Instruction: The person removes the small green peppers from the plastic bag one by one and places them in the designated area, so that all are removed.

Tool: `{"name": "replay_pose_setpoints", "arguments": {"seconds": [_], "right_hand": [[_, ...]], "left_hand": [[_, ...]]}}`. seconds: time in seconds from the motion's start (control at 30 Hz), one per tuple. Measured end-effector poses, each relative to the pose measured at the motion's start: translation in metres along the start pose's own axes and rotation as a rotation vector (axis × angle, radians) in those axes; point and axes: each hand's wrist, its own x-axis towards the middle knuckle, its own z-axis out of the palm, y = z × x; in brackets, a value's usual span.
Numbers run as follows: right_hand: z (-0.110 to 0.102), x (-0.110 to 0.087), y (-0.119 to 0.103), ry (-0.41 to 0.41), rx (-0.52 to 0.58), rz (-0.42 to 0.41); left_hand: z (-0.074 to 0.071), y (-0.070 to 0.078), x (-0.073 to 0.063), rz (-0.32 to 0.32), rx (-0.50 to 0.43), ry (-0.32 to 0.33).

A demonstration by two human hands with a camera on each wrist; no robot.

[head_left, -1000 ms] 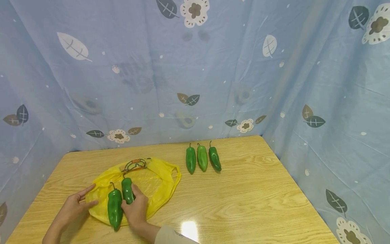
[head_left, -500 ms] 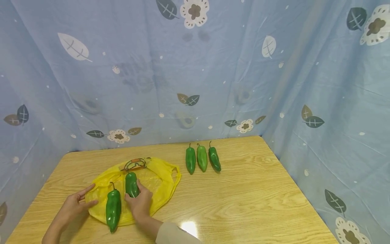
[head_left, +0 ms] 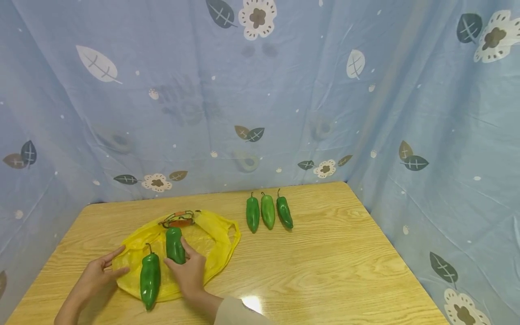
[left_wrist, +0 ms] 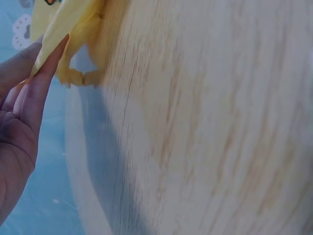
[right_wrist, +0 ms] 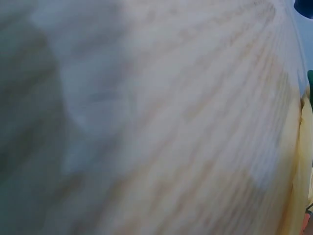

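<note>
My left hand [head_left: 95, 273] pinches the left edge of a yellow plastic bag [head_left: 215, 257] lying on the table. In the left wrist view, thumb and fingers of the left hand [left_wrist: 22, 112] have the bag's film [left_wrist: 56, 41] between them. A large green pepper [head_left: 175, 246] is gripped by my right hand [head_left: 191, 271] over the middle of the bag; its stem does not show. Another large green pepper [head_left: 150, 280] lies on the bag between the two hands, stem pointing away. The right wrist view shows the bag's edge [right_wrist: 293, 186] but not the hand.
Three smaller green peppers stand in a row at the back: left one [head_left: 253, 214], middle one [head_left: 267, 212], right one [head_left: 284, 211]. An orange-and-dark pattern [head_left: 178, 220] marks the bag's far side; print or object, I cannot tell. A blue curtain [head_left: 203, 113] hangs behind the wooden table [head_left: 325, 262].
My right hand has shifted the gripped pepper slightly right and away from the other one, and its stem is no longer seen. More orange shows at the bag's far side. The left hand stays put.
</note>
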Motion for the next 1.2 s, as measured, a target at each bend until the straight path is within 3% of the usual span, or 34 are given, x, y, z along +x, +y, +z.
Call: {"name": "replay_pose_setpoints", "arguments": {"seconds": [0.27,0.63,0.97,1.2], "right_hand": [[-0.014,0.0,0.001,-0.021,-0.045,-0.032],[-0.038,0.002,-0.006,-0.056,0.089,-0.094],[-0.074,0.006,-0.038,-0.101,0.037,-0.188],[-0.096,0.012,-0.059,-0.088,0.049,-0.192]], "left_hand": [[-0.001,0.0,0.004,-0.003,0.005,-0.009],[0.0,-0.001,0.004,-0.004,0.016,-0.014],[0.001,-0.002,0.002,-0.005,0.006,-0.012],[0.0,-0.001,0.003,0.004,0.012,-0.006]]}}
